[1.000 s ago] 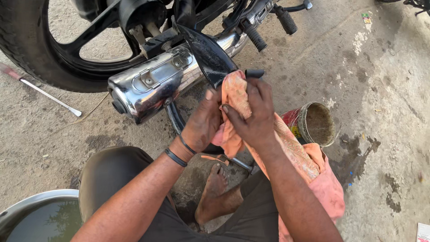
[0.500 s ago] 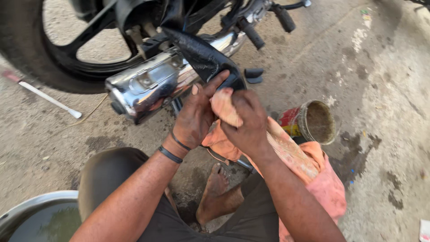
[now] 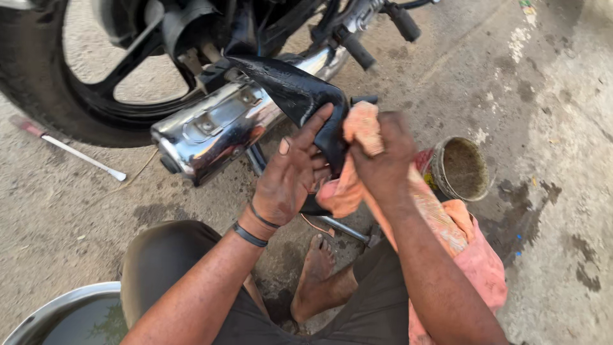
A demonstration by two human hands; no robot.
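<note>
I squat beside a motorcycle. My left hand (image 3: 292, 174) holds a curved black plastic guard (image 3: 295, 94) near its lower end, thumb up along its edge. My right hand (image 3: 382, 160) is closed on a bunched orange-pink rag (image 3: 361, 131) pressed against the guard's lower right side. The rag's long tail (image 3: 469, 249) drapes down over my right leg. Just left of the guard lies the chrome exhaust muffler (image 3: 214, 131).
The motorcycle's rear wheel (image 3: 70, 96) stands at upper left, a footpeg (image 3: 403, 20) at top. A dirty open tin can (image 3: 461, 167) sits on the concrete at right. A screwdriver (image 3: 70, 150) lies at left. A metal basin of dark liquid (image 3: 70, 316) is at bottom left. My bare foot (image 3: 316, 268) rests below.
My right hand has slid the rag down along the black guard, and my left hand has shifted its grip on the guard's lower end. The view has moved closer.
</note>
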